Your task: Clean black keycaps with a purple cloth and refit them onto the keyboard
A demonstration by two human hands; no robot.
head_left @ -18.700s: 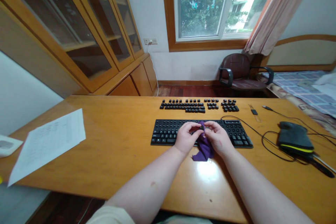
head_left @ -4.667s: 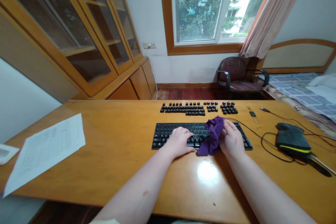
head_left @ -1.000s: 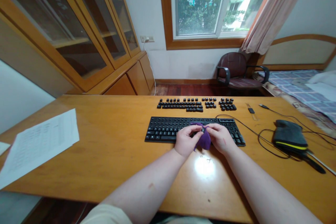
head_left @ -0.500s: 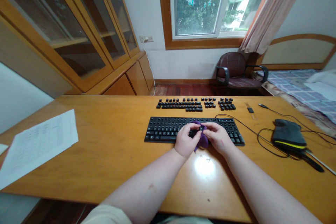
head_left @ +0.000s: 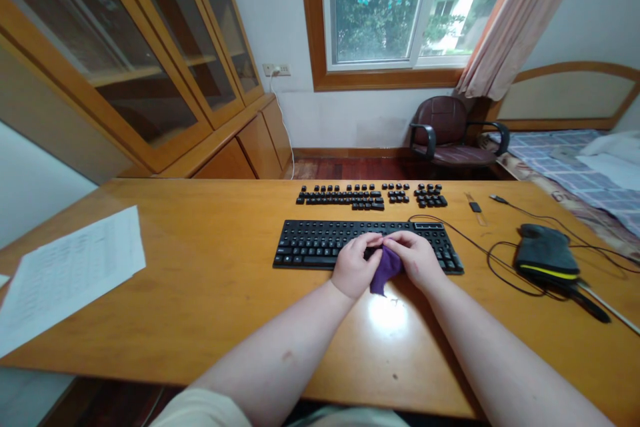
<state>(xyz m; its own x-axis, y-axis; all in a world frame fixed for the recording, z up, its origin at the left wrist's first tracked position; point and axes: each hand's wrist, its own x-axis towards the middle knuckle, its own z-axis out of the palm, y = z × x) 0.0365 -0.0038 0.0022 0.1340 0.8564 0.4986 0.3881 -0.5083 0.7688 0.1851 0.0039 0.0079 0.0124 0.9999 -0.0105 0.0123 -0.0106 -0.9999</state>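
Observation:
A black keyboard frame (head_left: 320, 243) with its keycaps off lies in the middle of the wooden desk (head_left: 210, 280). My left hand (head_left: 353, 267) and my right hand (head_left: 416, 260) meet over its front edge, fingertips touching. Both pinch a small purple cloth (head_left: 384, 269) bunched between them, and its tail hangs down to the desk. Behind the keyboard, several loose black keycaps (head_left: 370, 195) sit laid out in rows. What the fingertips pinch inside the cloth is hidden.
A printed sheet of paper (head_left: 70, 273) lies at the desk's left. At the right sit a dark grey pouch with a yellow stripe (head_left: 547, 255), black cables (head_left: 500, 260), and a small black part on a clear strip (head_left: 475, 207). A brown armchair (head_left: 450, 137) stands beyond.
The cloth has been gathered smaller between my hands and its tail now hangs lower toward the desk. Both hands stay together at the keyboard's front edge.

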